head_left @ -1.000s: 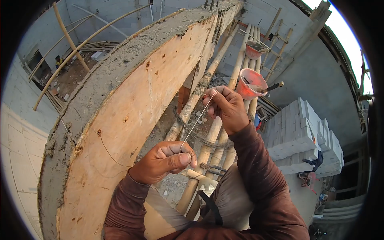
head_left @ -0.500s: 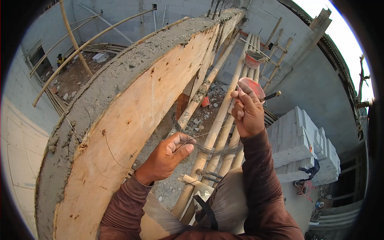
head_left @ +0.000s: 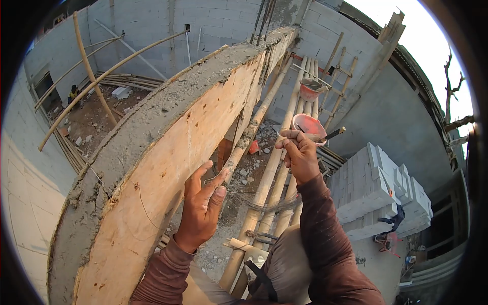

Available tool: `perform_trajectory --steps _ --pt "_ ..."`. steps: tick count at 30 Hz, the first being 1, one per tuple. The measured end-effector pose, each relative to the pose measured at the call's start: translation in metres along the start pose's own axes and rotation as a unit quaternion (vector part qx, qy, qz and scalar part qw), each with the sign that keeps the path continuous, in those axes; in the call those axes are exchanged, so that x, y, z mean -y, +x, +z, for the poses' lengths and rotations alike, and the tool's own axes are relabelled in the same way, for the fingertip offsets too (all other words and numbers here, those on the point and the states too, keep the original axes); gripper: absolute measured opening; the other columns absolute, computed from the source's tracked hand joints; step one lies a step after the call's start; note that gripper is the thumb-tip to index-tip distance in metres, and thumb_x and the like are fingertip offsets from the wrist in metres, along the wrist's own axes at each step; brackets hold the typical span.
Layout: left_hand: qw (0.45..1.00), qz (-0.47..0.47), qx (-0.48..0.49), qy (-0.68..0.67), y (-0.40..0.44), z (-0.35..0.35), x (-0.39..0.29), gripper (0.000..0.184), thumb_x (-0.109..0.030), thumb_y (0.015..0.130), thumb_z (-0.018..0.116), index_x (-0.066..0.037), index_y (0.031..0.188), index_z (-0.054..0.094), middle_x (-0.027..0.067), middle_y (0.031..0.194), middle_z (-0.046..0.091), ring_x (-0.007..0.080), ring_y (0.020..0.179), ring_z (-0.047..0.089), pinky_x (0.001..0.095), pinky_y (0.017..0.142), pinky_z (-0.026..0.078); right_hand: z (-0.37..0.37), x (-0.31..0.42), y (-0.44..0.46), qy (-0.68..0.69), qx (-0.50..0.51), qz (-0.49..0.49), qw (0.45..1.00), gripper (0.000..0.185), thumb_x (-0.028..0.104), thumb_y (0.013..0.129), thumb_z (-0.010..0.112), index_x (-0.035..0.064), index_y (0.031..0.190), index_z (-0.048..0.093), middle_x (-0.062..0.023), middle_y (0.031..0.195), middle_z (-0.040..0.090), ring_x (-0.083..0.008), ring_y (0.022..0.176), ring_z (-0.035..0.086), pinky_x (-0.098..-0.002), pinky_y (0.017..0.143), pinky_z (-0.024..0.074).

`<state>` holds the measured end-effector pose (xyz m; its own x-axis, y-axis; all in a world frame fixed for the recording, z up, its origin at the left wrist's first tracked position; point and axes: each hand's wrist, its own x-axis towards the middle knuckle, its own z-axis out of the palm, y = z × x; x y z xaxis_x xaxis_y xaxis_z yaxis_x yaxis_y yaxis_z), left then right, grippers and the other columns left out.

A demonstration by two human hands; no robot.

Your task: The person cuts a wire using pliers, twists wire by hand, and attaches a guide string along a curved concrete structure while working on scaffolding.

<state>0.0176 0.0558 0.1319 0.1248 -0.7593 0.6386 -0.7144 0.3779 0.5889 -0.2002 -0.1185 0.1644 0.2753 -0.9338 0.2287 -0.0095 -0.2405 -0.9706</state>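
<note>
My left hand (head_left: 199,216) is raised beside the plywood board (head_left: 173,157), its fingers stretched and apart. A thin wire (head_left: 239,192) runs from near its thumb to the right, and a fine loop shows by its fingertips. My right hand (head_left: 301,155) is up in front of a red bucket (head_left: 307,124), thumb and forefinger pinched together; whatever lies between them is too small to make out. Below and between the hands, a bundle of thin wire (head_left: 277,206) lies across the bamboo poles (head_left: 267,185).
Wet-looking concrete (head_left: 132,122) tops the curved formwork on my left. Another bucket (head_left: 310,90) stands farther along the poles. Pale blocks (head_left: 373,185) are stacked at right. Rubble (head_left: 246,170) lies below. A leaning bamboo pole (head_left: 117,73) crosses the far left, near a distant person (head_left: 73,94).
My left hand has risen and turned, and its fingers have opened out from a closed grip. My right hand has moved slightly left and down, still pinched. The view has shifted a little.
</note>
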Motion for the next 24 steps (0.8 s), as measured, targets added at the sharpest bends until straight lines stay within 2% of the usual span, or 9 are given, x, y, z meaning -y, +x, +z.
perform_trajectory --steps 3,4,6,9,12,16,19,24 --pt "0.958 -0.098 -0.021 -0.268 -0.002 0.006 -0.002 0.041 -0.027 0.107 0.045 0.002 0.133 0.056 0.0139 0.13 0.059 0.0243 0.129 0.051 0.0372 0.11 0.035 0.0 0.002 -0.001 -0.09 -0.007 0.006 0.996 0.017 0.005 0.099 0.05 -0.0022 0.112 0.056 -0.0053 0.086 0.069 -0.0031 0.05 0.049 -0.0187 0.044 0.0401" --pt "0.916 -0.158 -0.027 -0.368 -0.002 0.006 -0.005 0.042 -0.028 0.106 0.046 0.002 0.135 0.054 0.0119 0.123 0.06 0.022 0.121 0.055 0.0352 0.105 0.039 -0.003 -0.001 0.0 -0.099 -0.002 0.013 0.995 0.017 0.005 0.099 0.05 -0.0022 0.112 0.057 -0.0051 0.086 0.069 -0.0033 0.049 0.049 -0.0188 0.044 0.04" --pt "0.79 -0.271 -0.04 -0.548 0.0 0.004 -0.011 0.045 -0.028 0.106 0.047 0.004 0.137 0.05 0.0079 0.109 0.064 0.0175 0.106 0.062 0.0314 0.095 0.046 -0.006 -0.006 0.003 -0.117 0.007 0.028 0.993 0.016 0.005 0.098 0.051 -0.0023 0.111 0.057 -0.0048 0.085 0.069 -0.0037 0.048 0.049 -0.0191 0.043 0.0397" --pt "0.754 -0.309 0.05 -0.577 -0.001 -0.005 -0.007 0.046 -0.029 0.106 0.047 0.005 0.136 0.049 -0.0023 0.081 0.055 0.0073 0.07 0.055 0.0229 0.069 0.047 0.003 0.004 -0.005 -0.061 0.043 0.004 0.997 0.015 0.007 0.098 0.052 -0.0016 0.109 0.059 -0.0048 0.084 0.068 -0.0039 0.049 0.049 -0.0184 0.044 0.0393" --pt "0.773 -0.344 0.058 -0.53 0.003 -0.009 -0.013 0.047 -0.029 0.106 0.046 0.006 0.136 0.048 -0.0075 0.068 0.037 0.0028 0.053 0.033 0.0203 0.051 0.035 0.027 0.031 -0.027 0.038 0.12 0.026 0.992 0.014 0.009 0.099 0.054 -0.0005 0.105 0.061 -0.0048 0.083 0.068 -0.0038 0.05 0.048 -0.0175 0.045 0.0394" --pt "0.731 -0.353 -0.002 -0.584 0.0 -0.008 -0.01 0.035 -0.024 0.103 0.044 0.001 0.125 0.053 -0.0053 0.073 0.039 0.0038 0.058 0.035 0.0195 0.054 0.033 0.047 0.05 -0.049 0.066 0.135 0.047 0.988 0.014 0.011 0.099 0.054 -0.0002 0.104 0.062 -0.005 0.082 0.067 -0.0037 0.051 0.049 -0.017 0.047 0.0403" --pt "0.758 -0.337 -0.003 -0.559 -0.003 -0.006 -0.008 0.027 -0.023 0.104 0.046 -0.002 0.119 0.054 -0.003 0.078 0.046 0.0054 0.065 0.043 0.0199 0.058 0.037 0.057 0.054 -0.057 0.045 0.143 0.042 0.988 0.014 0.012 0.099 0.057 -0.0007 0.102 0.061 -0.0049 0.082 0.068 -0.0034 0.052 0.049 -0.0173 0.048 0.041" --pt "0.726 -0.308 -0.03 -0.614 0.0 0.006 -0.014 0.022 -0.019 0.103 0.054 -0.002 0.117 0.058 0.0035 0.092 0.06 0.01 0.079 0.056 0.0245 0.07 0.047 0.072 0.054 -0.067 0.016 0.123 0.024 0.992 0.011 0.01 0.097 0.061 -0.0007 0.099 0.062 -0.0024 0.082 0.067 -0.0028 0.059 0.054 -0.0176 0.051 0.0435"
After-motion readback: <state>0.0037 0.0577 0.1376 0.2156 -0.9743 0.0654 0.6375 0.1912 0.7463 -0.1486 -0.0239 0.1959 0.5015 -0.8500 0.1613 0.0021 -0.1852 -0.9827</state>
